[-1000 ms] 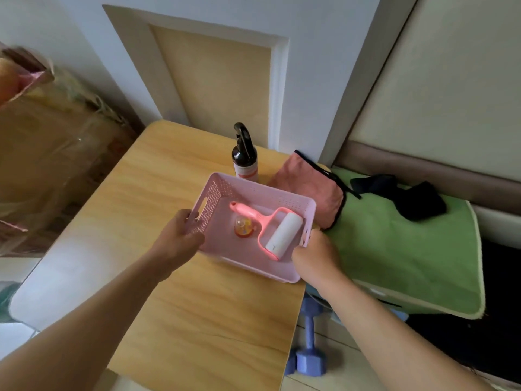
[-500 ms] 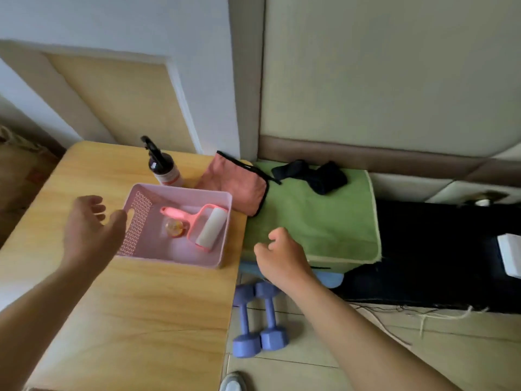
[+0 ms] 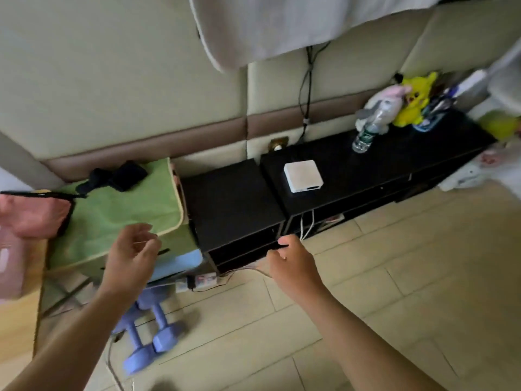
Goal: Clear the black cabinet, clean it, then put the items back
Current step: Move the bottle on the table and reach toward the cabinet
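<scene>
The low black cabinet (image 3: pixel 366 167) runs along the padded wall, with a shorter black unit (image 3: pixel 231 198) at its left end. On its top stand a white box (image 3: pixel 303 175), a clear water bottle (image 3: pixel 366 134), a grey-pink plush toy (image 3: pixel 383 104), a yellow plush toy (image 3: pixel 414 98) and a blue pen holder (image 3: pixel 432 117). My left hand (image 3: pixel 131 255) hovers over the green-covered box, fingers loosely apart and holding nothing. My right hand (image 3: pixel 290 261) is in front of the shorter unit's open shelf, fingers curled and holding nothing.
A green-covered box (image 3: pixel 112 218) with black cloth items (image 3: pixel 115 176) stands left of the cabinet. A pink pouch (image 3: pixel 33 214) and pink basket (image 3: pixel 10 263) lie on the wooden table (image 3: pixel 17 328) at far left. Purple dumbbells (image 3: pixel 149 331) and cables lie on the tiled floor.
My view has swung right from the table to the black cabinet. Both hands let go of the pink basket and moved right, the right one reaching the shorter unit's front.
</scene>
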Available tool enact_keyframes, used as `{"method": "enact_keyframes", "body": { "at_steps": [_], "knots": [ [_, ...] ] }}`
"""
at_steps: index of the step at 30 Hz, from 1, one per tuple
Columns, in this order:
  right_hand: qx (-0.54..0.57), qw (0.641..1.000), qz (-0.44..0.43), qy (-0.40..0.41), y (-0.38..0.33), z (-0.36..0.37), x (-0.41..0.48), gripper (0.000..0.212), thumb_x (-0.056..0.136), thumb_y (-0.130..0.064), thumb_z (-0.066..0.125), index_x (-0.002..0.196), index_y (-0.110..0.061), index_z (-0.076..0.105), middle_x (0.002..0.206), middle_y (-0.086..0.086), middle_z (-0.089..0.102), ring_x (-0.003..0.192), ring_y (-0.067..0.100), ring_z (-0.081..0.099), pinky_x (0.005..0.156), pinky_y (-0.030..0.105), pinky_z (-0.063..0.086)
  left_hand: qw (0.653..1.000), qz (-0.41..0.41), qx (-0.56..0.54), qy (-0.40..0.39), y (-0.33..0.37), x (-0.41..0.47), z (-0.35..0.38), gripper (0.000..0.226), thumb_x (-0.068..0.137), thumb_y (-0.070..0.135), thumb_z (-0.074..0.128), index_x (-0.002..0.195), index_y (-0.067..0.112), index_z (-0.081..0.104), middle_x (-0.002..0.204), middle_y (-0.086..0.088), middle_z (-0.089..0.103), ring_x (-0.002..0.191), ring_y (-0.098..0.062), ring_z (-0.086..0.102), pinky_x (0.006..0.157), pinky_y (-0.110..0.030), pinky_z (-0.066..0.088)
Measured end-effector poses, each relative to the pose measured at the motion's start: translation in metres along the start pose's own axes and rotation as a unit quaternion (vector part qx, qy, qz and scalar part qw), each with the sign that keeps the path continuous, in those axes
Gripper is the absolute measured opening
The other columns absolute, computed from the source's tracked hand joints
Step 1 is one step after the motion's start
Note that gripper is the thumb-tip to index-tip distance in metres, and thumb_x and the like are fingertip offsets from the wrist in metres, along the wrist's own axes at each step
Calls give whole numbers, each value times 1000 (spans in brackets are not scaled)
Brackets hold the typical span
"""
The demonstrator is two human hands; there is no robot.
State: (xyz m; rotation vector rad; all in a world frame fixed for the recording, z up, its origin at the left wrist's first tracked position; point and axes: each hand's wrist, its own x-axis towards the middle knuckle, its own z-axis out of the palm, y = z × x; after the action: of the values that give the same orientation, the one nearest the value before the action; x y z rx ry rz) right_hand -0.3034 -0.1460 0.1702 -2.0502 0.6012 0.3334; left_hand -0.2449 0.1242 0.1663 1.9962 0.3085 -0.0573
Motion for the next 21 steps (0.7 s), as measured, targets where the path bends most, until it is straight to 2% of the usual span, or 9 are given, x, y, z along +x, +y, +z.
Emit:
{"method": "enact_keyframes", "body": {
  "at_steps": [1, 3, 6, 9, 13, 18, 21],
  "knots": [
    [12, 1000, 9, 12, 18, -27, -3, 38, 97, -26, 50, 134, -19, 47, 101, -5, 63, 83, 9, 61, 63, 24, 47, 1000, 0, 3, -25, 11, -10, 31, 25, 86, 14, 65, 110, 14, 57, 93, -10, 65, 79, -22, 58, 65, -29, 46],
    [38, 998, 25, 32, 52, -74, -8, 36, 98, -26, 49, 132, -20, 47, 107, -4, 62, 88, 10, 62, 63, 22, 48, 998, 7, 15, -68, 34, -29, 88, 30, 80, 21, 63, 109, 15, 59, 91, -4, 66, 78, -20, 59, 67, -30, 46],
    [73, 994, 51, 65, 99, -127, -14, 30, 98, -26, 48, 128, -22, 47, 119, 1, 61, 93, 11, 61, 71, 26, 53, 990, 34, 54, -126, 62, -52, 160, 27, 90, 8, 64, 114, 17, 58, 97, -2, 67, 86, -20, 63, 72, -31, 48],
    [104, 987, 83, 88, 140, -162, -17, 37, 99, -25, 48, 136, -21, 45, 131, 3, 60, 102, 16, 60, 72, 22, 47, 982, 48, 71, -166, 80, -68, 216, 26, 93, 4, 61, 116, 15, 58, 96, -4, 67, 88, -19, 64, 73, -25, 47],
    [109, 981, 118, 106, 177, -186, -1, 40, 101, -25, 48, 139, -20, 42, 135, 3, 59, 99, 15, 60, 62, 13, 40, 971, 58, 94, -213, 79, -71, 271, 30, 92, 5, 63, 119, 15, 58, 102, -1, 66, 93, -17, 64, 74, -22, 47],
    [83, 981, 131, 115, 188, -203, 43, 37, 101, -25, 49, 137, -21, 44, 129, -1, 61, 92, 11, 61, 61, 17, 42, 962, 37, 90, -254, 71, -50, 315, 32, 90, 5, 64, 117, 21, 57, 104, 1, 64, 93, -12, 62, 85, -29, 51],
    [55, 985, 122, 108, 182, -215, 77, 37, 100, -24, 50, 137, -21, 45, 127, 0, 62, 90, 7, 61, 56, 11, 40, 961, 17, 70, -266, 75, -29, 331, 33, 91, 6, 63, 118, 23, 55, 106, 2, 62, 96, -12, 62, 85, -28, 52]
  ]
}}
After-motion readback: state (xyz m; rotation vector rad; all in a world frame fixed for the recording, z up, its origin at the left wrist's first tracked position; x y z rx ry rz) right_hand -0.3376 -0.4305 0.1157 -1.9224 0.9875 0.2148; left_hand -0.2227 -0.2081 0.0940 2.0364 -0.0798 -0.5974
